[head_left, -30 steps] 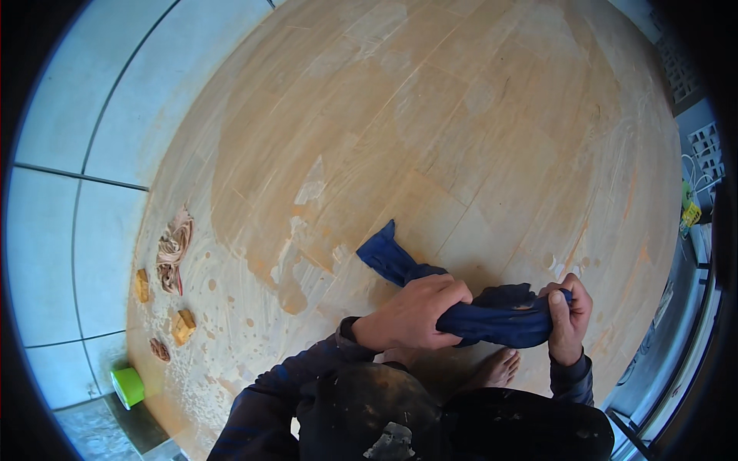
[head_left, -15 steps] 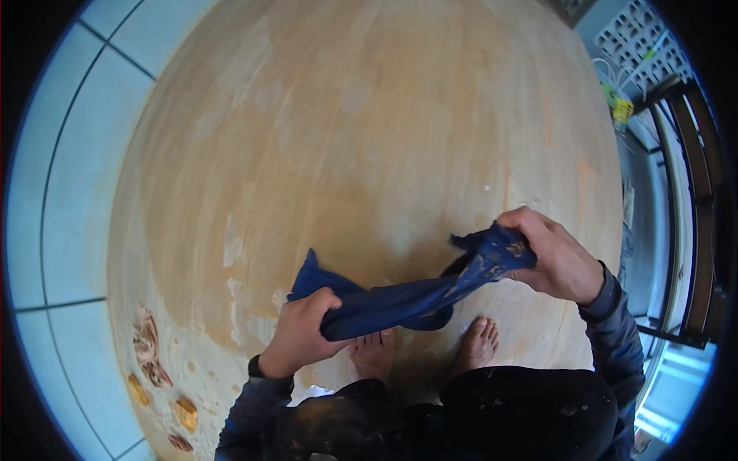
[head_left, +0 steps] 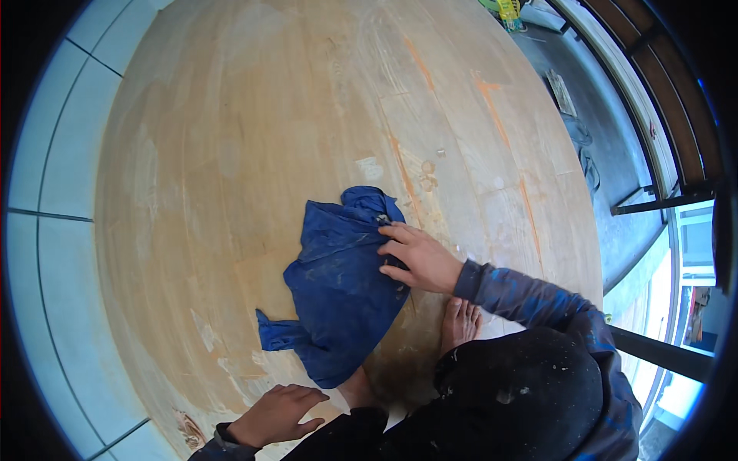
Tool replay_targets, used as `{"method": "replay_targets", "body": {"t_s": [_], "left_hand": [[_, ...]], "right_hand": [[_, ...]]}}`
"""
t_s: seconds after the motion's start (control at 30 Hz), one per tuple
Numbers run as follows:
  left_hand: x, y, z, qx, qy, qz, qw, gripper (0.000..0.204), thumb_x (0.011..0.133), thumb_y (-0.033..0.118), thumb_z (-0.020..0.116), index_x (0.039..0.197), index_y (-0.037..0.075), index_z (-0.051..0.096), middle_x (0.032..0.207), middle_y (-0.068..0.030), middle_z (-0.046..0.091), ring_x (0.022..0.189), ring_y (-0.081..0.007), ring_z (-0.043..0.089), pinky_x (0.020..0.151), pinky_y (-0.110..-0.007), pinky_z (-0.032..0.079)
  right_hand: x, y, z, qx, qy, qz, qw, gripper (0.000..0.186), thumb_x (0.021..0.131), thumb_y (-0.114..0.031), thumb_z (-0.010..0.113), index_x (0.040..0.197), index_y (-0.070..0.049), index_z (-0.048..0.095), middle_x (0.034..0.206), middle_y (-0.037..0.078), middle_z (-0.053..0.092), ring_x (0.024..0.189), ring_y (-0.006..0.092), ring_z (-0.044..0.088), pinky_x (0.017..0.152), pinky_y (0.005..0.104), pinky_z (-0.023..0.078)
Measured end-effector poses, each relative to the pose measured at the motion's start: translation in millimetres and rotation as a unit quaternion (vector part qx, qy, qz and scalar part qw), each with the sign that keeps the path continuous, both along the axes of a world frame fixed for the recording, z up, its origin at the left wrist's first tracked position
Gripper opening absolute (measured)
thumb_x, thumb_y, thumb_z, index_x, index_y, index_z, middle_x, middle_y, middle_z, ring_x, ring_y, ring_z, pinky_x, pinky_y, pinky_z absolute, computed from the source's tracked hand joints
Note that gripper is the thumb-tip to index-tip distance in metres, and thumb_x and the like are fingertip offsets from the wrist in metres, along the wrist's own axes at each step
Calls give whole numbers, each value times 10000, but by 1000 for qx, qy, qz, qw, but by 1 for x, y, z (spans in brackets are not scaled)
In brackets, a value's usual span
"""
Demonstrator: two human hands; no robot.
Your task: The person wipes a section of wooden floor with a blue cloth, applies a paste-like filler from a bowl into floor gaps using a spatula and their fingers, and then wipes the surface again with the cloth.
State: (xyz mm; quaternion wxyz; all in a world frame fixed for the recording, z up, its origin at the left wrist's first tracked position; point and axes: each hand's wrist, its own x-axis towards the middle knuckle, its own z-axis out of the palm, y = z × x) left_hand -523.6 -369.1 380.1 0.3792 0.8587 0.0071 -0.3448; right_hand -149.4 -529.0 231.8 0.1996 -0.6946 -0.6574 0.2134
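A dark blue cloth, creased and marked with pale smears, hangs or lies spread over the wooden floor in front of me; I cannot tell how much of it touches the boards. At its upper right edge is my right hand, fingers apart and fingertips against the fabric. My left hand is below the cloth's lower left end, away from it, with fingers stretched out and nothing in them. The cloth hides most of my left foot, while my right foot shows beside my right forearm.
The wooden floor carries pale patches and orange streaks. White tiles border it at left. On the right are a grey floor strip, a dark slatted frame and a yellow-green object. A brown scrap lies lower left.
The twisted cloth between both hands is now spread out. My left hand has let go and moved down and left; my right hand's fingers have opened and it has moved left.
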Motion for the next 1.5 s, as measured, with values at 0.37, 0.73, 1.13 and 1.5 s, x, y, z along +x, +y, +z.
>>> {"method": "replay_targets", "body": {"t_s": [0.37,0.73,1.13,1.5], "left_hand": [[59,-53,-167,287,-114,86,947,794,924,495,694,1561,65,494,1698,-285,269,1566,-553,192,1218,-770,129],[192,-13,-184,315,-155,228,908,963,928,538,665,1651,2,321,1748,-285,181,1597,-549,140,1241,-738,94],[367,58,-201,339,-281,235,866,770,852,226,679,1569,27,480,1723,-166,347,1592,-418,281,1273,-570,241],[222,-72,-172,164,-222,123,953,674,815,251,695,1459,80,593,1671,-110,453,1531,-277,412,1133,-449,367]], "right_hand": [[-57,90,-76,93,0,-15,996,846,937,-641,651,1606,-153,476,1728,200,289,1608,455,195,1277,639,187],[56,188,-98,155,1,-86,984,1008,854,-819,618,1591,-140,503,1703,210,339,1599,432,231,1293,601,171],[242,243,-116,134,-221,-101,961,896,983,-771,437,1654,-179,407,1731,182,315,1616,380,249,1314,541,190],[97,29,-61,19,-69,-63,995,896,842,-341,650,1614,22,376,1726,241,282,1625,407,217,1313,547,192]]}}
